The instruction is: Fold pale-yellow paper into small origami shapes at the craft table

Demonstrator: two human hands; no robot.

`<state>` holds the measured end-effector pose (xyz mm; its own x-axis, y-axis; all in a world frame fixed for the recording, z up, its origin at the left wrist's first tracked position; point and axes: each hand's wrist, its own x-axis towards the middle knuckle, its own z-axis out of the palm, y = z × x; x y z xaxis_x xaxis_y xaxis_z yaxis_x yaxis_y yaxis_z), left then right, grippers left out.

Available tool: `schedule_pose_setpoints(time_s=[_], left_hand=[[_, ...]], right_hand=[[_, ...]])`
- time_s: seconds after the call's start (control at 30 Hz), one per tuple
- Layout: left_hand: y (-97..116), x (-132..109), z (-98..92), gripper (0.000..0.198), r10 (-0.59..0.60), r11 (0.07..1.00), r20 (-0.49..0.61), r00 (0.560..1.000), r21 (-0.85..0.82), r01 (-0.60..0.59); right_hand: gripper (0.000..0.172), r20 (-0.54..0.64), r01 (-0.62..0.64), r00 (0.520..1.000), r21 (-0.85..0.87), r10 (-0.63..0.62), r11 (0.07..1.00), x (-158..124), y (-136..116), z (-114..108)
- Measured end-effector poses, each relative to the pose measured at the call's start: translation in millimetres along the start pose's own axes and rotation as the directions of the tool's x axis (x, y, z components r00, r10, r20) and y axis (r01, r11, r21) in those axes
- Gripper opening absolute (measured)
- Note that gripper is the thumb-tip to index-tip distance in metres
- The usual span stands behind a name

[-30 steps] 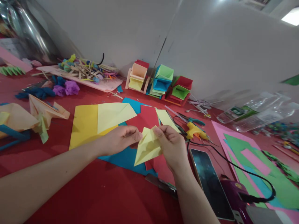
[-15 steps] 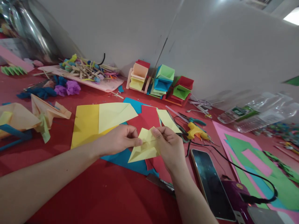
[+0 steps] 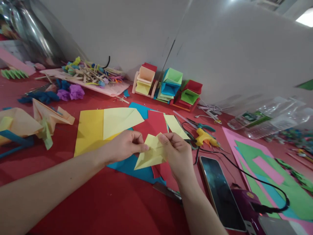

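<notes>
Between my two hands is a small folded piece of pale yellow paper [image 3: 151, 157], with creases and a pointed lower left corner. My left hand [image 3: 127, 146] pinches its upper left edge between thumb and fingers. On the other side, my right hand [image 3: 178, 156] grips the paper with the thumb on top, hiding its right end. Beneath the hands lie a red sheet [image 3: 157, 122], a blue sheet [image 3: 130, 169] and a yellow sheet [image 3: 89, 130]. A larger pale yellow sheet [image 3: 119, 120] rests over the yellow one.
Right of my hands are a yellow glue gun [image 3: 206, 137] with a black cord, a phone [image 3: 221, 192] and coloured sheets [image 3: 283, 173]. Scissors [image 3: 168, 192] lie near my right wrist. Folded paper boxes [image 3: 170, 85] stand by the wall, bottles [image 3: 274, 119] to their right.
Almost nothing differs; both hands keep their hold on the pale yellow paper, with only a very slight shift of my left hand.
</notes>
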<state>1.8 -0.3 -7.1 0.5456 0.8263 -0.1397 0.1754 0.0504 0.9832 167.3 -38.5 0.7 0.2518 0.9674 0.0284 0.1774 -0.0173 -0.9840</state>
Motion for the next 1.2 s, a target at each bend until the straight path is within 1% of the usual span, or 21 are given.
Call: schedule_pose_setpoints(time_s=[0.23,0.37,0.47,0.57,0.63,0.67,0.73,0.77,0.83,0.9,0.97,1.07,1.2], left_hand=[[-1.8,1.7,1.8,0.029,-0.011,1.0,0.01,1.0,-0.025,0.011],[-5.8,2.5,0.6,0.027,0.056,0.997,-0.005,0.998,0.057,-0.055],[-6.8,2.1,0.9,0.027,0.068,0.993,-0.022,0.997,0.102,-0.065],[-4.8,1.3,2.6,0.022,0.04,0.999,-0.036,0.999,0.015,-0.039],[-3.2,1.1,3.4,0.02,0.014,0.998,-0.012,1.0,-0.065,-0.015],[-2.7,1.1,3.5,0.019,0.005,0.997,0.011,1.0,-0.079,-0.004],[-2.5,1.4,3.1,0.017,0.003,0.999,0.035,0.999,-0.039,-0.002],[-2.6,1.6,2.7,0.017,0.008,1.0,0.023,1.0,0.0,-0.008],[-2.7,2.2,1.9,0.019,0.008,0.999,-0.023,1.0,0.053,-0.007],[-2.7,2.7,1.2,0.019,0.007,0.998,-0.059,0.998,0.067,-0.004],[-3.0,2.9,0.8,0.018,0.025,0.997,-0.073,0.997,0.077,-0.019],[-4.1,2.8,0.4,0.018,0.077,0.993,-0.083,0.994,0.095,-0.069],[-3.9,2.3,1.0,0.017,0.09,0.995,-0.085,0.992,0.041,-0.087]], right_hand=[[0.024,-0.022,0.026,0.999,0.024,-0.026,0.999,0.6,1.8,0.5],[0.024,-0.036,0.026,0.999,0.043,-0.024,0.999,0.3,1.5,1.8],[0.024,-0.045,0.019,0.999,0.072,-0.015,0.997,-0.3,0.3,3.3],[0.023,-0.047,0.016,0.999,0.079,-0.013,0.997,-1.0,-0.5,4.6],[0.024,-0.041,0.013,0.999,0.074,-0.01,0.997,-1.2,-0.3,4.8],[0.024,-0.04,0.009,0.999,0.072,-0.006,0.997,-1.1,-0.2,4.7],[0.025,-0.038,-0.003,0.999,0.077,0.006,0.997,-0.8,-0.5,3.9],[0.025,-0.025,-0.016,1.0,0.084,0.018,0.996,-0.6,-1.1,3.4],[0.027,0.039,-0.059,0.998,0.09,0.055,0.994,-0.4,-3.4,2.3],[0.035,0.129,-0.101,0.988,0.078,0.09,0.992,-0.6,-6.5,1.6],[0.043,0.184,-0.124,0.977,0.059,0.112,0.991,-0.9,-9.0,1.5],[0.04,0.196,-0.145,0.972,0.083,0.127,0.986,-0.8,-9.3,1.3],[0.038,0.194,-0.168,0.971,0.148,0.138,0.975,0.4,-5.9,0.3]])
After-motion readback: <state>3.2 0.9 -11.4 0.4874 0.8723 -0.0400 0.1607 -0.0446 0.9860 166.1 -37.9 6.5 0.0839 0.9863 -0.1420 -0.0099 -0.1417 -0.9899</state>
